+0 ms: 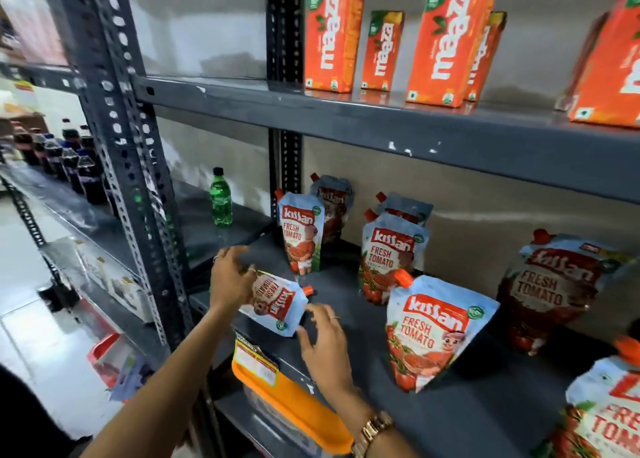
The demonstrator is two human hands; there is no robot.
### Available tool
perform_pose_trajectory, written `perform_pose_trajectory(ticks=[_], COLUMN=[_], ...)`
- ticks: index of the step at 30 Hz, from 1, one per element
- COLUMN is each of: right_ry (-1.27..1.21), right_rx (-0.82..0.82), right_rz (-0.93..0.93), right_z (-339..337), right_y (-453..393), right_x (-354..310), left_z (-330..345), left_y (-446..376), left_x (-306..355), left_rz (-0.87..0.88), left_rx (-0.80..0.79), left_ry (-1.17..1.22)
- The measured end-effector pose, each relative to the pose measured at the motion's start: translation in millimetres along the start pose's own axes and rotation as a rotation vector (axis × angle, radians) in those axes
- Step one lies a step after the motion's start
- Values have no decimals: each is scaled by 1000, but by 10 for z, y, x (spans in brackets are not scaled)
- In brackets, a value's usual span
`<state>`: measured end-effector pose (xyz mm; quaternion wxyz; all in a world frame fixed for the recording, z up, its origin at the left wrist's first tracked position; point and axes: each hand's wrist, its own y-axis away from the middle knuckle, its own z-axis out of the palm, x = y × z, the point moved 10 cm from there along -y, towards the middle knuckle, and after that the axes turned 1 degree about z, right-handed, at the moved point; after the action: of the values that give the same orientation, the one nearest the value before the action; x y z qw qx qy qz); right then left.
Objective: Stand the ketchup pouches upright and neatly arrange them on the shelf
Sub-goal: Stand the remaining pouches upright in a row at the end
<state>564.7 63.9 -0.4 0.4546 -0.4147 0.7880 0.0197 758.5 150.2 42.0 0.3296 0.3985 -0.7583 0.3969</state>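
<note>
One Kissan ketchup pouch (277, 303) lies flat near the front left of the dark shelf (346, 302), its orange cap pointing right. My left hand (230, 277) hovers at its left end with fingers spread, touching or nearly touching it. My right hand (323, 340) is just below and right of it, fingers apart, holding nothing. Several more pouches stand upright on the same shelf: one at the back left (300, 236), one in the middle (389, 257), one nearer the front (429, 329), one to the right (550, 288) and one at the lower right edge (606, 416).
Orange Maaza cartons (332, 32) stand on the shelf above. A green bottle (220, 198) stands in the bay to the left, beyond the perforated upright post (138, 180). Dark soda bottles (69, 163) line the far left shelf. An orange price tag (277, 385) hangs from the shelf's front edge.
</note>
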Motion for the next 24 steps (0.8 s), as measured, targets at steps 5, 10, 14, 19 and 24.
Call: perform_pose_trajectory(ticks=[5, 10, 14, 19, 24], right_ry=[178, 540, 531, 479, 334], right_rx=[-326, -199, -177, -143, 2], right_rz=[-81, -197, 20, 248, 440], right_z=[600, 618, 364, 144, 21], right_y=[-111, -180, -353, -527, -651], right_x=[-77, -108, 106, 399, 634], left_z=[104, 47, 57, 94, 146], left_y=[-223, -173, -65, 190, 461], left_x=[-462, -490, -431, -492, -435], left_rz=[-92, -167, -216, -355, -342], left_rx=[-248, -311, -345, -387, -426], left_ry=[-261, -304, -398, -296, -143])
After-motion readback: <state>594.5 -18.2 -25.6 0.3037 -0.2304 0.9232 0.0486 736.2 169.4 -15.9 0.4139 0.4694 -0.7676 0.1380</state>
